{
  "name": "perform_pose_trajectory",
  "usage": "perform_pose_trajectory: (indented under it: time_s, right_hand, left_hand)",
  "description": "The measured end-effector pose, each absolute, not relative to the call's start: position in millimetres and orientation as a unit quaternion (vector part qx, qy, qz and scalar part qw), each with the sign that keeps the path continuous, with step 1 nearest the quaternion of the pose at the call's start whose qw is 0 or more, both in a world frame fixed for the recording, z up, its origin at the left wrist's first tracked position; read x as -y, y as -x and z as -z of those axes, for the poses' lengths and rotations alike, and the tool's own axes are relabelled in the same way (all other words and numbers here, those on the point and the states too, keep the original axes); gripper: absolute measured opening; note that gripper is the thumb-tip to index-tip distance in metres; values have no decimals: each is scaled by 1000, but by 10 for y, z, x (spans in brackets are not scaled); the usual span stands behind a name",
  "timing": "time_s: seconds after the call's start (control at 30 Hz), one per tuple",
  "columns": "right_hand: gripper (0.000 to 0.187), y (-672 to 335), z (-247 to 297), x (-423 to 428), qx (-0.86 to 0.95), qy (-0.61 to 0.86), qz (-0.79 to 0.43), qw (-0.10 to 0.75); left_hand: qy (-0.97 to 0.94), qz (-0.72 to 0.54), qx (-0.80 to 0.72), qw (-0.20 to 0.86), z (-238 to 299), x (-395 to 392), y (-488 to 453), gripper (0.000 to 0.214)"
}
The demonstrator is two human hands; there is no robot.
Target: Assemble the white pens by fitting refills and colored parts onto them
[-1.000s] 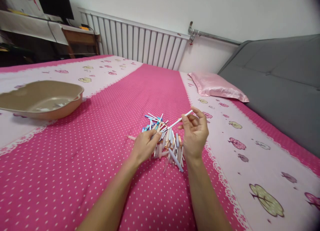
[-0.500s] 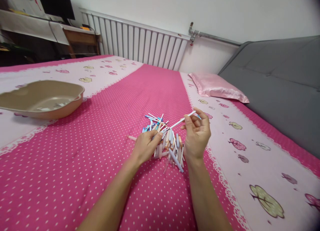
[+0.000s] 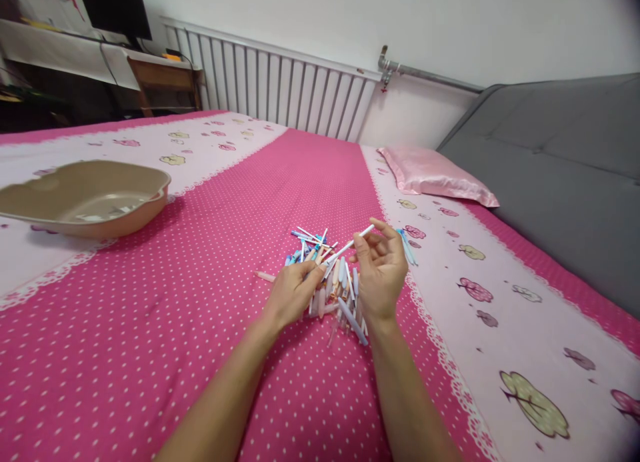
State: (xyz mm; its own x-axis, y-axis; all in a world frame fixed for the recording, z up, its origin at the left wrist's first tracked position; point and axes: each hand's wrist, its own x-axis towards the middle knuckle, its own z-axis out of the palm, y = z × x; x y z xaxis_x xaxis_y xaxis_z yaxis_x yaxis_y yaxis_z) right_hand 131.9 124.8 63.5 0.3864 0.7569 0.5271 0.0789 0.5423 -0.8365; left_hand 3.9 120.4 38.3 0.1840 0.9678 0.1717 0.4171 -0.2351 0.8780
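My right hand (image 3: 383, 272) pinches a thin white pen refill (image 3: 366, 231) between thumb and fingers, slanting down to the left. Its lower end meets a pale pen barrel (image 3: 329, 265) held between the thumb and fingers of my left hand (image 3: 295, 290); most of that barrel is hidden. Below and around both hands lies a loose pile of pen parts (image 3: 336, 287) in pastel and blue colours, with several white refills among them. To the right of my right hand lie a few light-blue pens (image 3: 407, 247).
A beige plastic basin (image 3: 120, 227) with some small pale pieces inside stands at the left on the pink dotted bedspread (image 3: 215, 249). A pink pillow (image 3: 435, 175) lies by the grey headboard (image 3: 555, 135). Behind the bed are a white radiator (image 3: 270, 75) and a desk with a monitor (image 3: 115, 9).
My right hand has moved left and slightly down toward my left hand, and less of the white refill shows between them. The light-blue pens at the right have come into clear view.
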Motion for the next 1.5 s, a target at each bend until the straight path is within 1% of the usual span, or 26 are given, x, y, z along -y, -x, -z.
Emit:
perform_pose_trajectory:
  time_s: [0.2,0.37,0.43,0.5,0.6,0.73,0.83,0.97,1.03,1.17,1.3,1.5]
  right_hand:
    - [27,-1305,-656,-1232,514,408,-229,719]
    - [29,-1272,-609,-1240,530,407,-253,699]
    - [25,-1265,-583,-1240,559,412,-266,668]
    - [20,-1261,-572,-1231,609,415,-275,617]
    - [24,-1258,-583,-1210,670,415,-273,552]
    - [28,-1252,-597,-1198,701,405,-259,527]
    - [32,-1250,-583,-1205,710,399,-277,509]
    - [40,-1301,-524,-1258,668,428,-295,533]
    - [40,-1348,-476,-1304,647,458,-293,534]
    - [33,-1408,-365,-1381,656,516,-278,475]
    - [35,-1375,-292,-1391,690,527,-271,415]
    - [36,-1343,-297,-1370,729,532,-233,363]
  left_hand:
    - [-655,-416,-490,397,-380,-1199,-46,42]
    - [-622,-446,-463,448,-346,-1211,-63,41]
    - [-604,-458,-453,469,-340,-1219,-62,40]
    - [-578,-474,-450,489,-342,-1225,-54,40]
    - [-536,-496,-451,513,-358,-1229,-41,38]
    - [-507,-522,-423,539,-394,-1217,-42,34]
    - [-495,-531,-407,554,-432,-1204,-38,31]
    - [-482,-553,-421,534,-476,-1212,15,27]
    - [-458,-573,-436,521,-482,-1233,60,26]
    - [-404,-614,-474,485,-464,-1280,162,23]
    - [-389,-630,-487,462,-440,-1305,222,21]
    - [-377,-627,-521,441,-425,-1323,226,17]
